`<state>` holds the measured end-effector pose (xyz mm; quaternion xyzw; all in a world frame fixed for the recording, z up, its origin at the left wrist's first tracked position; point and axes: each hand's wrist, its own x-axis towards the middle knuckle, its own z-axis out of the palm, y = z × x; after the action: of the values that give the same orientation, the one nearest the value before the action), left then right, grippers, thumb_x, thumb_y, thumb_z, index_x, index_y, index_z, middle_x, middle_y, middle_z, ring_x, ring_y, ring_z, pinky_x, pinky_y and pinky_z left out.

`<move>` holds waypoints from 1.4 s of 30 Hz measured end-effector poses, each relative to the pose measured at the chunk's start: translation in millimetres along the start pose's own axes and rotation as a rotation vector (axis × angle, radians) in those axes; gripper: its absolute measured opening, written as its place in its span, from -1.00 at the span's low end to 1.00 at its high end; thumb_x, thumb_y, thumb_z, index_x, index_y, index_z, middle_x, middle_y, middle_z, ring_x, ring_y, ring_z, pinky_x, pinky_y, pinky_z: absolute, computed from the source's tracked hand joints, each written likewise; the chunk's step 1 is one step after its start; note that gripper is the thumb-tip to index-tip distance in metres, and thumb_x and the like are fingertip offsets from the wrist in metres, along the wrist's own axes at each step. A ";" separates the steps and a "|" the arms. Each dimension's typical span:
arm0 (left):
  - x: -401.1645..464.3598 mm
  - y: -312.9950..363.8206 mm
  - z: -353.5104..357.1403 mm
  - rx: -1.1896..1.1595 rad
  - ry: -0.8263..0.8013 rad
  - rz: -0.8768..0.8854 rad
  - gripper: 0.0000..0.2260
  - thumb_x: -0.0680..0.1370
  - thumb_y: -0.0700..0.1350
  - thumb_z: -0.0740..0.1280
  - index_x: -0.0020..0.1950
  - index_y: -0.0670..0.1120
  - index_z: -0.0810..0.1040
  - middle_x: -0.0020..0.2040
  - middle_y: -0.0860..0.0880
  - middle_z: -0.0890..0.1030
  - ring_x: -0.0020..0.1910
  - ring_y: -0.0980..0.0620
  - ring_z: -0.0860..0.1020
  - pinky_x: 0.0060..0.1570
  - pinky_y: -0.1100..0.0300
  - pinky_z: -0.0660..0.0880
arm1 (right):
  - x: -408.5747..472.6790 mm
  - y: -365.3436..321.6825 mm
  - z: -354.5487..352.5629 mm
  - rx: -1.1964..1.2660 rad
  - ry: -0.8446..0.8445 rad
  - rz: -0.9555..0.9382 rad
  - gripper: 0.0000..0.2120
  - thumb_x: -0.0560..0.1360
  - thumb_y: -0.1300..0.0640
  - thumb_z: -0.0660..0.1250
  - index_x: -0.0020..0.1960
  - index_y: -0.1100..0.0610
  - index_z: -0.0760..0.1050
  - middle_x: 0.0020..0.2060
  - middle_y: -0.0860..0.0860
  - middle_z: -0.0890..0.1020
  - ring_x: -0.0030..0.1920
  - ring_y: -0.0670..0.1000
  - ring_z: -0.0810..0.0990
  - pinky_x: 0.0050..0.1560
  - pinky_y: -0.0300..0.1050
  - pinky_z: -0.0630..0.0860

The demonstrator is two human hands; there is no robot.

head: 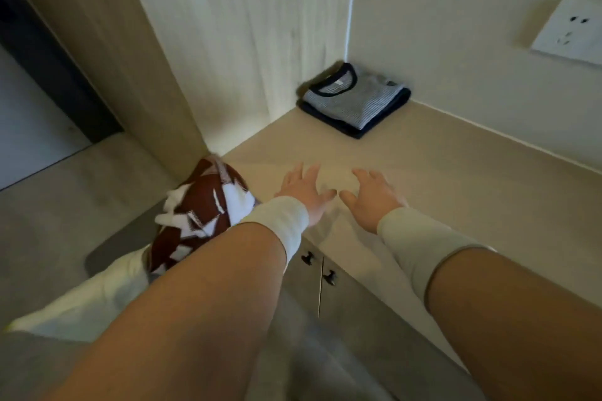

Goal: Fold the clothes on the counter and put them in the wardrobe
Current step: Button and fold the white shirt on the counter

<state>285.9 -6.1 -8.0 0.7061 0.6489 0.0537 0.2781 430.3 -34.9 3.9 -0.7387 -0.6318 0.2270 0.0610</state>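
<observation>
**Both hands open over the desk, folded shirt in the far corner**

I see my left hand (304,190) and right hand (374,194) stretched out side by side above the smooth beige desk (456,179), thumbs nearly meeting. The grip on each side is open: fingers spread and fairly straight, holding nothing. I cannot tell whether the fingertips touch the surface or only hover just above it. Pale grey cuffs (280,221) cover both wrists.

Well ahead of both hands, slightly toward the right one, lies the folded grey-and-white striped shirt with a dark navy collar (355,98). It sits flat on the desk, tucked into the far corner, on top of a folded dark navy layer whose edge shows beneath it.

Just to the left of my left wrist, at the near edge of the desk, hangs a bunched brown-and-white patterned garment (198,218); my left forearm crosses in front of it, and how it is held up I cannot tell.

Below the hands are grey cabinet doors with small dark handles (308,259). Far right of my right hand, a white wall socket (570,31) sits on the cream wall.
</observation>
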 end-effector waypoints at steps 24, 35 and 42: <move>-54.2 -330.6 -85.4 0.382 -0.395 -0.534 -0.63 0.63 0.00 0.21 0.39 -0.12 0.41 0.18 -0.12 0.53 0.15 -0.10 0.51 0.19 0.08 0.41 | 33.2 -266.1 178.5 -0.129 -0.325 -0.167 -0.79 0.58 0.08 0.19 -0.05 0.19 0.53 -0.17 0.08 0.54 -0.08 0.13 0.53 -0.14 -0.10 0.40; -42.3 -359.1 -152.9 0.122 -0.319 -0.360 -0.68 0.65 -0.23 0.13 0.37 -0.31 0.41 0.35 -0.25 0.46 0.30 -0.18 0.47 -0.10 0.28 0.44 | -3.4 -327.0 193.0 0.107 -0.595 -0.115 -0.55 0.46 -0.09 0.39 0.15 0.25 0.58 -0.11 0.18 0.64 -0.09 0.13 0.60 0.07 -0.02 0.57; -53.2 -304.5 -272.1 -0.017 0.057 -0.124 -0.74 0.58 -0.39 0.11 0.19 -0.38 0.51 0.22 -0.31 0.53 0.16 -0.22 0.50 0.00 0.10 0.32 | -15.9 -371.5 134.6 0.188 -0.625 -0.187 -0.14 0.05 -0.40 0.46 0.26 -0.03 0.51 0.12 -0.02 0.64 0.13 0.12 0.59 0.22 0.11 0.51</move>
<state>-111.0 32.4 94.7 0.6604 0.6985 0.0620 0.2686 36.7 -4.4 28.4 -0.5634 -0.6612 0.4931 -0.0473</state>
